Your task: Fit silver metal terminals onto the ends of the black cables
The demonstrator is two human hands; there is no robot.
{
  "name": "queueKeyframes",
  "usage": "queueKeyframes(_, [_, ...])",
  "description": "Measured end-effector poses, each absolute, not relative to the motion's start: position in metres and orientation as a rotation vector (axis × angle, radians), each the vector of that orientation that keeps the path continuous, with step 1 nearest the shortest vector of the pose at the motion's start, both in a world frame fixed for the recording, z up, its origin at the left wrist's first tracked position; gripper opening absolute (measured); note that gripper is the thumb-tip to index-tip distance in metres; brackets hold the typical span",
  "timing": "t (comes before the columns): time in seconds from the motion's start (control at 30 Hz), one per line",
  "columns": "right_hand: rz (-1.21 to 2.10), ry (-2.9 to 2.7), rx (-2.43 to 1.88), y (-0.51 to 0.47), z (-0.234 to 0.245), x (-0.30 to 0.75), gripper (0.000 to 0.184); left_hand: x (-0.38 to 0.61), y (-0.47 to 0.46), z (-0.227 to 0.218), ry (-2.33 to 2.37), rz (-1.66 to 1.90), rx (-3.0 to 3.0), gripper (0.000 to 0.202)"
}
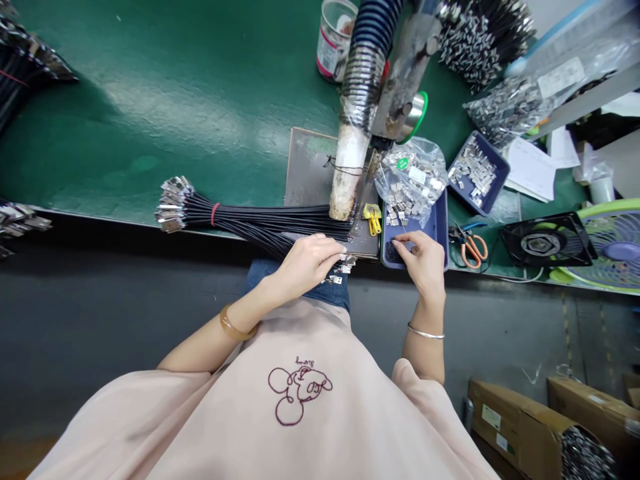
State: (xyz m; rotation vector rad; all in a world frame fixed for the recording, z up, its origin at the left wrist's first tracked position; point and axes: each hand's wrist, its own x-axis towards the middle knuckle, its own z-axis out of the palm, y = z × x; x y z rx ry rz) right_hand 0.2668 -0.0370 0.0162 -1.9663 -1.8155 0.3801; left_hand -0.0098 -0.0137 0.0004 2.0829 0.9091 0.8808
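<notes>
Head view: L hand [311, 263] was at the worktop's [210, 120] front edge, over the black cables [265, 220], fingers bent & close together, thumb side by some metal ends [345, 265] just off the edge; couldn't tell if it gripped any. The cables lay along the front edge, w/ a red band [215, 213] round them & metal connectors [173, 205] at their L end; their R part crossed a grey plate [306, 170], under a white nozzle [347, 167].

R hand [423, 260] was over the front L corner of a blue tray [440, 223], also at the front edge, thumb & forefinger nearly together at small dark bits [391, 251]; couldn't tell if it had hold of one. A clear bag [417, 177] of metal parts sat on the tray's back part. Yellow clip [373, 220] was btwn nozzle & tray, on the plate. Orange-handled pliers [473, 252] lay just R of the tray, nr the edge; black fan [547, 243] was further R, twd the worktop's front R corner.
</notes>
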Motion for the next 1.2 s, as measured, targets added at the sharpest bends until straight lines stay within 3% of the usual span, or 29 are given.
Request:
queueKeyframes(0.33, [0.543, -2.137, -1.895, -0.023, 0.021, 0.277, 0.005, -0.015, 0.002, 0.010, 0.714, 0.592, 1.394, 0.025])
queueKeyframes(0.93, [0.265, -1.428, -1.839, -0.041, 0.006, 0.252, 0.006, -0.014, -0.005, 0.006, 0.873, 0.707, 1.593, 0.008])
queueKeyframes(1.2, [0.790, -1.182, -1.480, -0.061, 0.017, 0.192, 0.012, -0.003, -0.007, 0.004, 0.972, 0.811, 1.499, 0.015])
